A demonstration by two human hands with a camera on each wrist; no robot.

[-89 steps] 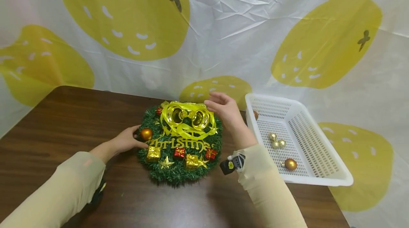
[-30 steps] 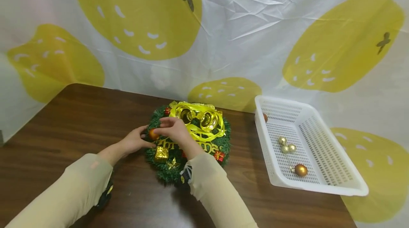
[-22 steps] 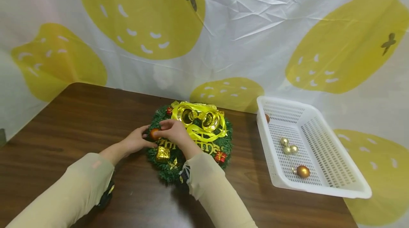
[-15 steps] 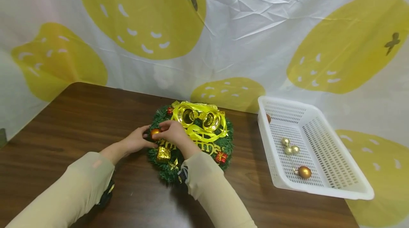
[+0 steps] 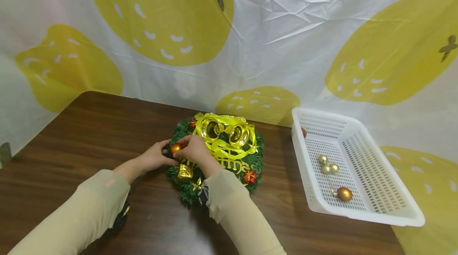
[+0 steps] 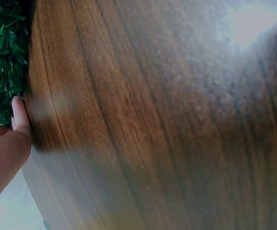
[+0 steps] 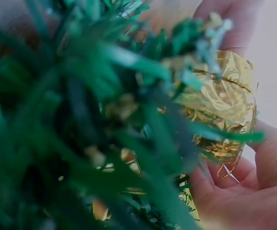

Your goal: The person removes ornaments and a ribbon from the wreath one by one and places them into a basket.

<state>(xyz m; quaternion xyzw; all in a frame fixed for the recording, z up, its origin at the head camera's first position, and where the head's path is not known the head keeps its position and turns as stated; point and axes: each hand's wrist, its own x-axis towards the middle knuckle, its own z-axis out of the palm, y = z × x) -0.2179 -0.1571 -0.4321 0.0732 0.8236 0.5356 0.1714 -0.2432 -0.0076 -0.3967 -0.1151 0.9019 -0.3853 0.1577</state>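
A green tinsel Christmas wreath lies on the table, bearing gold lettering and a gold foil gift box. My left hand grips its left edge, thumb close to the gold box. In the left wrist view a finger lies against the tinsel rim. My right hand reaches across the wreath and pinches an orange bauble between thumb and fingers. Its forearm hides part of the lettering. Up close in the right wrist view, blurred tinsel partly covers the gold box.
Gold bells with yellow ribbon sit on the wreath's upper part, and a red gift box is at its right. A white plastic basket at the right holds gold balls and an orange bauble. A patterned cloth hangs behind.
My right hand has come left from the wreath's upper right edge to the orange bauble and pinches it. My left hand stays on the left edge. The head view has shifted slightly.
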